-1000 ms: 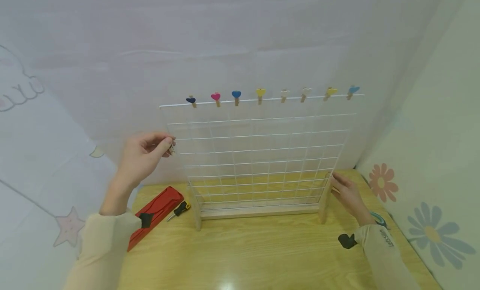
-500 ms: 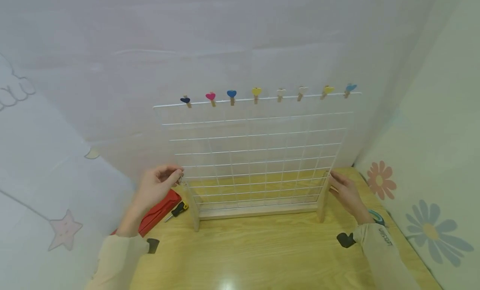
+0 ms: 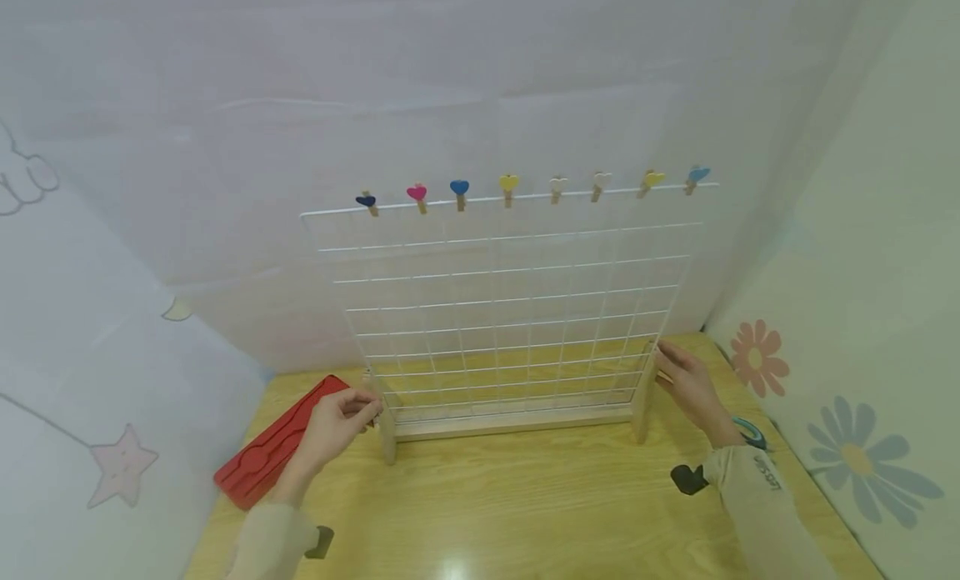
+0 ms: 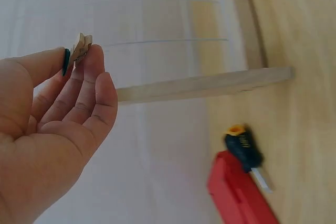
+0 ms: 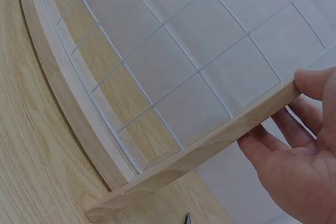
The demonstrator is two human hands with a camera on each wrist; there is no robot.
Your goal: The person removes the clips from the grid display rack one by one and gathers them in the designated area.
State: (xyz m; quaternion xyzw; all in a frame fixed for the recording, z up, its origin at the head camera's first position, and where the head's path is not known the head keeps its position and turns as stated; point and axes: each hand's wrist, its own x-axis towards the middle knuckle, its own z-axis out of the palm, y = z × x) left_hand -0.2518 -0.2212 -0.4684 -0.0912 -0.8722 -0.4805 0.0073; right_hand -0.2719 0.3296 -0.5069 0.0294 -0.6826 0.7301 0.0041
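Observation:
Thumb and fingertips of my left hand pinch a small wooden clothespin with a green piece on its side. In the head view this hand is beside the left wooden upright of a stand. White wire grid stands in that stand, rising from its wooden base bar. At the other side my right hand grips the upper end of the right upright, thumb on one face and fingers on the other. Several heart clothespins, such as a pink one, are clipped along the grid's top wire.
Left of the stand a red tray lies on the wooden table. A screwdriver lies beside it, hidden in the head view. Near my right sleeve is a teal curved object, partly covered. Printed cloth walls surround the table.
My left hand has come down along the grid's left side, from about mid-height to beside the left upright, with the clothespin. My right hand stays on the right upright.

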